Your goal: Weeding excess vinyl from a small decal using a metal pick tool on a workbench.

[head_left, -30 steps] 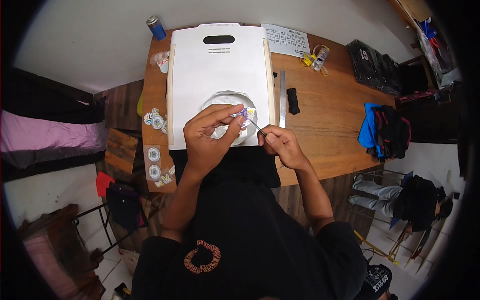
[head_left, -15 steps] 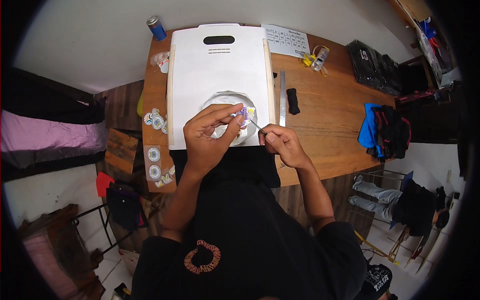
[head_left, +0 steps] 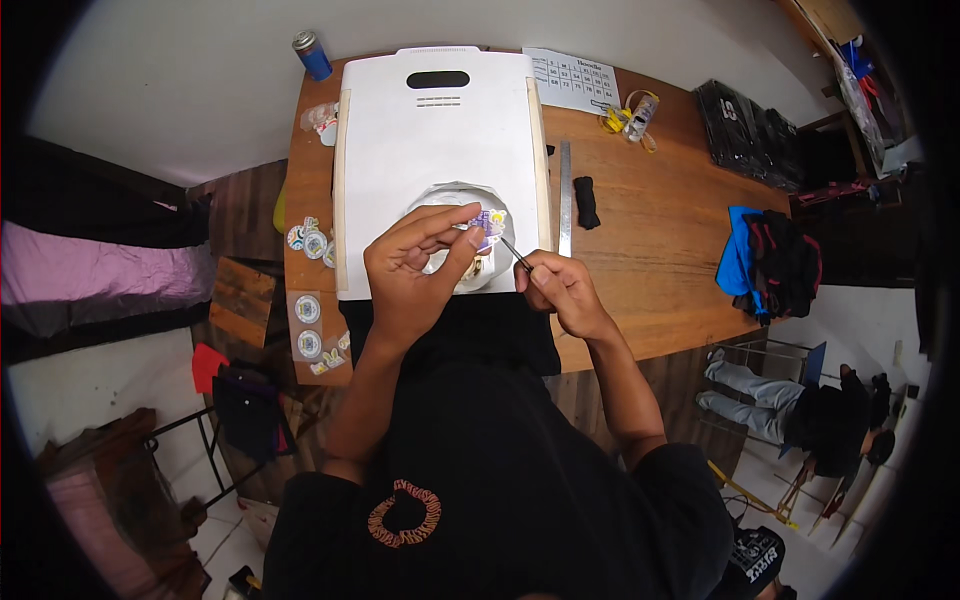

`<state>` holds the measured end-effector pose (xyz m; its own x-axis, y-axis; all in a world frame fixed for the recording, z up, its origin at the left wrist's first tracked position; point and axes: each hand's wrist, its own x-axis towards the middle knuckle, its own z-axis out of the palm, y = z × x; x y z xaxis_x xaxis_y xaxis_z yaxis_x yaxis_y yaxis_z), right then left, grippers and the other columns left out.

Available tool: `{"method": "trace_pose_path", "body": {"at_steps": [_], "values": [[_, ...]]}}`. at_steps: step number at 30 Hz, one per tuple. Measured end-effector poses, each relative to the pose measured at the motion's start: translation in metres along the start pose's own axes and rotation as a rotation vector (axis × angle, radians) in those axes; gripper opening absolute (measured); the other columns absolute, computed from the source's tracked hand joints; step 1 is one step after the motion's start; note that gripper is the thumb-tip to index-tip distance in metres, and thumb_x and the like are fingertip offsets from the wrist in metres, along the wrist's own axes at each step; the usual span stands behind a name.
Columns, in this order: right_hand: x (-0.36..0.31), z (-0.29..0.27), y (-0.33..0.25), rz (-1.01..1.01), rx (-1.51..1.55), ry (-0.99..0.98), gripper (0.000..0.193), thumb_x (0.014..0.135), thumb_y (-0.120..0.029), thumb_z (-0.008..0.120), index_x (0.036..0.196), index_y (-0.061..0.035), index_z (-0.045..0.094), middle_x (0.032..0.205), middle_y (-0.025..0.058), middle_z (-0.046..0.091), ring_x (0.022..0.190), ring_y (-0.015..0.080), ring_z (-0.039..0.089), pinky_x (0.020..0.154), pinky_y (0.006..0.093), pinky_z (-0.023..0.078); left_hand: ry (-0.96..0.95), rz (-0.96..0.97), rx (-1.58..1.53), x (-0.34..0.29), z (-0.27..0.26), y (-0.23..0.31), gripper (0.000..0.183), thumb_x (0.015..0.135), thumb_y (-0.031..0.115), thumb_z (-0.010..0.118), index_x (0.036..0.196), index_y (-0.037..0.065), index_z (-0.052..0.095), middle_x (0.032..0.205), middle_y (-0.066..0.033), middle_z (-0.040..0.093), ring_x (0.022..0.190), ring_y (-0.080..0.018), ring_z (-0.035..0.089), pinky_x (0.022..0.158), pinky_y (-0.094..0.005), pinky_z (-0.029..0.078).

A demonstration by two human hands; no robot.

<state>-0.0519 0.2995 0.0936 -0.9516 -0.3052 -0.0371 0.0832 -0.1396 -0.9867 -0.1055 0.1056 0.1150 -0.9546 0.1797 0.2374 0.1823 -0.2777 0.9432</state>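
Note:
My left hand [head_left: 412, 275] pinches a small purple, white and yellow cut-out sticker [head_left: 495, 222] between thumb and fingers. My right hand [head_left: 565, 293] grips a thin, dark metal pointed tool [head_left: 516, 255]; its exact kind is too small to make out. The tool's tip meets or nearly meets the sticker's lower right edge. Both hands are above a pale, many-sided bowl [head_left: 447, 188], partly hidden by my left hand. It sits at the near end of a large white panel [head_left: 440, 140] with an oval handle slot.
On the wooden table [head_left: 650, 240], a steel ruler [head_left: 565, 200] and a rolled black cloth [head_left: 586, 203] lie right of the panel. Round stickers [head_left: 308, 325] line its left side, below a blue can [head_left: 313, 57]. Folded clothes [head_left: 775, 265] are far right. Another person [head_left: 825, 415] stands beyond.
The sticker is tilted and turned slightly in my left fingers, showing more of its purple face. Both hands have shifted only a little. The other person's arm has moved.

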Motion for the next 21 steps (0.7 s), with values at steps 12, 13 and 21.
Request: {"method": "trace_pose_path", "body": {"at_steps": [12, 13, 21], "values": [[0.005, 0.001, 0.007, 0.005, 0.073, 0.031, 0.04, 0.102, -0.036, 0.035, 0.097, -0.0009, 0.053, 0.055, -0.0045, 0.034, 0.048, 0.005, 0.028, 0.047, 0.022, 0.023, 0.034, -0.016, -0.017, -0.003, -0.001, -0.003, 0.024, 0.083, -0.008, 0.065, 0.106, -0.009, 0.064, 0.103, -0.0143, 0.063, 0.088, -0.016, 0.067, 0.077, -0.0236, 0.056], [0.005, 0.003, 0.006, 0.0, 0.109, 0.032, 0.037, 0.103, -0.033, 0.033, 0.099, -0.0016, 0.053, 0.056, -0.0042, 0.033, 0.049, 0.0055, 0.028, 0.048, 0.0221, 0.023, 0.034, -0.016, -0.017, -0.004, -0.001, -0.003, 0.024, 0.083, -0.008, 0.065, 0.106, -0.009, 0.064, 0.103, -0.0143, 0.063, 0.088, -0.016, 0.067, 0.077, -0.0236, 0.056], [0.01, 0.03, 0.001, -0.094, 0.123, 0.067, 0.035, 0.102, -0.035, 0.035, 0.101, -0.0027, 0.046, 0.064, 0.0003, 0.04, 0.054, 0.0073, 0.034, 0.052, 0.0223, 0.029, 0.037, 0.016, 0.005, -0.007, 0.001, -0.005, 0.02, 0.084, -0.008, 0.063, 0.105, -0.008, 0.066, 0.101, -0.012, 0.062, 0.089, -0.0149, 0.066, 0.077, -0.0214, 0.054]]}}
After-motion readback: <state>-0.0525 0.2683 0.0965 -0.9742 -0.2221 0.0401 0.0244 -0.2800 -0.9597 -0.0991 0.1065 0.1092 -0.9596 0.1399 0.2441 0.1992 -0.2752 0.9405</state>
